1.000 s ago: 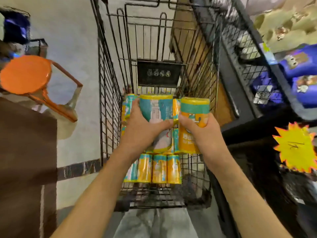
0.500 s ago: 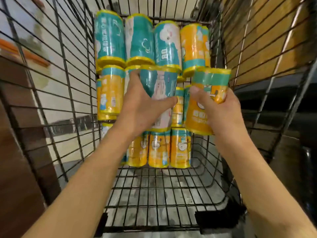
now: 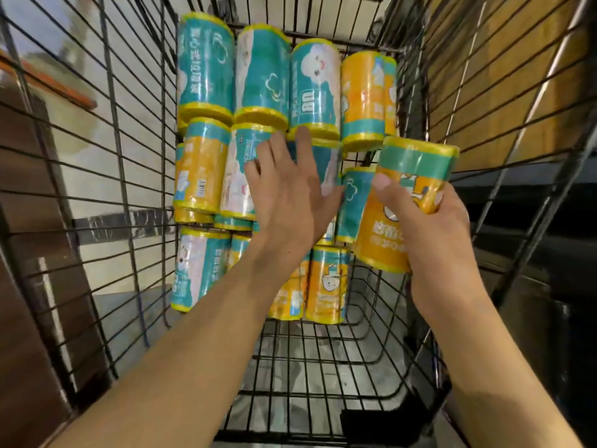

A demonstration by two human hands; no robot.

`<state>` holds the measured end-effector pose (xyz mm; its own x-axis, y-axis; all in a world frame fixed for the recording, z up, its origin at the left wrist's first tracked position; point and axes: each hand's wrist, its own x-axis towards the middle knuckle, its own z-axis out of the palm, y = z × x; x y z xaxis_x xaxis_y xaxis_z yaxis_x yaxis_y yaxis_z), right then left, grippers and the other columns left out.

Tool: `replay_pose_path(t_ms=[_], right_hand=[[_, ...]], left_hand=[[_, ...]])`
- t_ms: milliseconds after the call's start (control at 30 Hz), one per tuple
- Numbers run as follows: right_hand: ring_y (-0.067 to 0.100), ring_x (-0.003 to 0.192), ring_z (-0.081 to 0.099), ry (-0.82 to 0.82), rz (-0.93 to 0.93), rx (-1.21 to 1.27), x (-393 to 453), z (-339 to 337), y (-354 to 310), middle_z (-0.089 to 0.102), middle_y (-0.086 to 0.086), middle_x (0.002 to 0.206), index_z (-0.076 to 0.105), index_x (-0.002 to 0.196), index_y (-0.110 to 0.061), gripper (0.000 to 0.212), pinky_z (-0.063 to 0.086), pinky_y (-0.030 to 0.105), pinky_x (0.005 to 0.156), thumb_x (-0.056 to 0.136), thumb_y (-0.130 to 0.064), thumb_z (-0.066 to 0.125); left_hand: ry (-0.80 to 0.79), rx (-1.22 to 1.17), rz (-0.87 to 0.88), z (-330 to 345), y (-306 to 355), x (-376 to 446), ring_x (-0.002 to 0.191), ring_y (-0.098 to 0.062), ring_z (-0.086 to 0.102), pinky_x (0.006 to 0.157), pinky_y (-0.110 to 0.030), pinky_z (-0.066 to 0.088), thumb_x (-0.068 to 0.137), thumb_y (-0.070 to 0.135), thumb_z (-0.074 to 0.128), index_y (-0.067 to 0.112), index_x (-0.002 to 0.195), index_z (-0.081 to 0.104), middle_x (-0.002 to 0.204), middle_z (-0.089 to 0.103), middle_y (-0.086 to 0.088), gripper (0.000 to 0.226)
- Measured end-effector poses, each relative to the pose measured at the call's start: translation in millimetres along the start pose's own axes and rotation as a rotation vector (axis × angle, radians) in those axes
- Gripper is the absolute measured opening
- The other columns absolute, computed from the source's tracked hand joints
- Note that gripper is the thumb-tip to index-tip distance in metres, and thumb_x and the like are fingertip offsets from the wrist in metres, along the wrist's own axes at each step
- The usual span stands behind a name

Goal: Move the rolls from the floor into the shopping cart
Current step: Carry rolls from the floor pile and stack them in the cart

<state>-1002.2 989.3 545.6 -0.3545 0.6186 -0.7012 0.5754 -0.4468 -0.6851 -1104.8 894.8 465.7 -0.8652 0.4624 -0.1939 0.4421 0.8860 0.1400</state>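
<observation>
While our left hand lay spread flat on the stacked rolls inside the shopping cart, our right hand gripped an orange roll just beside them.

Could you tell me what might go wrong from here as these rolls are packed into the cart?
1. The left hand lies open against a teal roll in the middle row; that roll could tip forward onto the cart floor if the hand lifts away.
2. The right hand holds an orange roll at the right of the stack; pushing it in could nudge its neighbours loose.
3. The stacked rows may topple if the cart moves.
</observation>
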Motion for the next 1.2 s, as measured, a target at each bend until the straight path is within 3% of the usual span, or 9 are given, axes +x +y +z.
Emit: replay_pose_path(t_ms=[133, 267, 400, 600, 667, 833, 1000, 1200], right_hand=[[0.007, 0.092, 0.076, 0.01, 0.014, -0.007, 0, 1, 3, 0.076, -0.006, 0.109, 0.062, 0.117, -0.03, 0.044, 0.061, 0.03, 0.07, 0.079, -0.041, 0.081], [0.006, 0.091, 0.075, 0.024, 0.038, -0.028, 3, 2, 6, 0.077, -0.009, 0.105, 0.062, 0.119, -0.032, 0.047, 0.061, 0.029, 0.067, 0.077, -0.044, 0.082], [0.009, 0.097, 0.073, 0.031, 0.077, -0.096, 8, 1, 8, 0.073, -0.01, 0.109, 0.058, 0.121, -0.035, 0.053, 0.059, 0.032, 0.07, 0.076, -0.05, 0.083], [0.022, 0.109, 0.066, 0.084, 0.112, -0.258, 27, 17, 25, 0.067, -0.006, 0.115, 0.048, 0.127, -0.027, 0.072, 0.056, 0.05, 0.095, 0.073, -0.061, 0.08], [0.027, 0.115, 0.063, 0.072, 0.102, -0.344, 36, 26, 32, 0.064, 0.0, 0.123, 0.043, 0.13, -0.022, 0.07, 0.052, 0.048, 0.098, 0.08, -0.06, 0.075], [0.03, 0.123, 0.056, 0.073, 0.02, -0.575, 43, 33, 38, 0.059, 0.009, 0.134, 0.036, 0.144, -0.019, 0.062, 0.037, 0.032, 0.085, 0.096, -0.048, 0.063], [0.03, 0.128, 0.046, 0.049, -0.112, -0.737, 27, 23, 36, 0.049, 0.01, 0.134, 0.039, 0.144, -0.02, 0.053, 0.038, 0.035, 0.095, 0.097, -0.032, 0.061], [0.019, 0.108, 0.056, -0.156, -0.264, -0.728, -44, -19, -8, 0.058, 0.001, 0.114, 0.057, 0.134, -0.018, 0.037, 0.044, 0.032, 0.089, 0.098, -0.026, 0.065]], left_hand=[[-0.122, 0.158, 0.084, 13, 0, 9, 0.133, -0.031, 0.035, 0.1, -0.046, 0.032, 0.078, 0.082, 0.049, 0.008, 0.146, 0.036, 0.15, 0.035, -0.013, 0.101], [-0.098, 0.114, 0.093, 13, -3, 8, 0.13, -0.031, 0.041, 0.1, -0.046, 0.034, 0.084, 0.08, 0.045, 0.007, 0.144, 0.041, 0.145, 0.044, -0.013, 0.094], [-0.039, -0.037, 0.219, -3, -31, 7, 0.123, -0.034, 0.05, 0.096, -0.046, 0.039, 0.091, 0.062, 0.054, 0.007, 0.143, 0.048, 0.135, 0.055, -0.014, 0.076], [-0.085, -0.097, 0.351, -38, -92, 8, 0.118, -0.04, 0.051, 0.095, -0.051, 0.041, 0.092, 0.037, 0.049, 0.008, 0.14, 0.052, 0.13, 0.057, -0.018, 0.056], [-0.126, -0.059, 0.375, -43, -102, 6, 0.116, -0.039, 0.052, 0.094, -0.051, 0.042, 0.092, 0.036, 0.047, 0.008, 0.14, 0.052, 0.129, 0.058, -0.017, 0.056], [-0.228, -0.054, 0.432, -39, -112, 0, 0.12, -0.038, 0.051, 0.096, -0.05, 0.042, 0.093, 0.033, 0.05, 0.009, 0.142, 0.051, 0.134, 0.056, -0.014, 0.055], [-0.257, -0.056, 0.448, -41, -111, -12, 0.121, -0.038, 0.05, 0.096, -0.05, 0.043, 0.092, 0.023, 0.062, 0.007, 0.14, 0.053, 0.137, 0.053, -0.015, 0.052], [-0.409, -0.032, 0.356, -81, -104, -61, 0.132, -0.03, 0.043, 0.104, -0.044, 0.04, 0.099, 0.029, 0.051, 0.014, 0.149, 0.041, 0.145, 0.046, -0.008, 0.053]])
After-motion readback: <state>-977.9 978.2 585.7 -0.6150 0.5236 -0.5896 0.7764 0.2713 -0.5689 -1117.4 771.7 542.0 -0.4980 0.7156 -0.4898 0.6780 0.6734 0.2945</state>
